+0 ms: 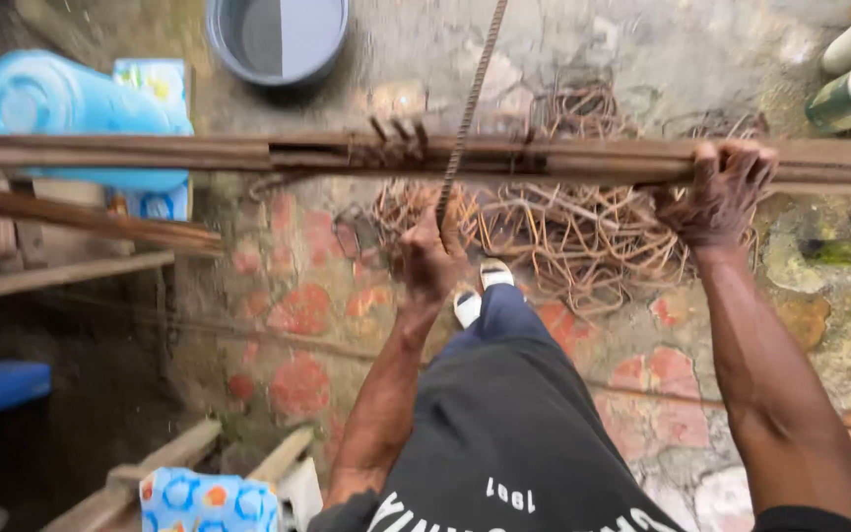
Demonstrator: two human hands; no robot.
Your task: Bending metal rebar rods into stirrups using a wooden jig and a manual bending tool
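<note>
Left hand (432, 258) apparently gripping ribbed rod (472, 103), right hand (723, 192) atop rusty beam (199, 154)

The rebar rod (469, 103) is showing dark rusty brown with a ribbed, twisted pattern. The long steel bars (199, 153) are looking reddish-brown with rust. The tangle of bent wire loops (563, 236) is glowing orange-brown. The floor (327, 286) is showing grey, mossy concrete patched with faded red blotches. The bucket (278, 39) is appearing grey-blue. The barrel (61, 103) is showing light blue. The shoes (480, 291) are showing white, the trousers (504, 325) dark blue.
</note>
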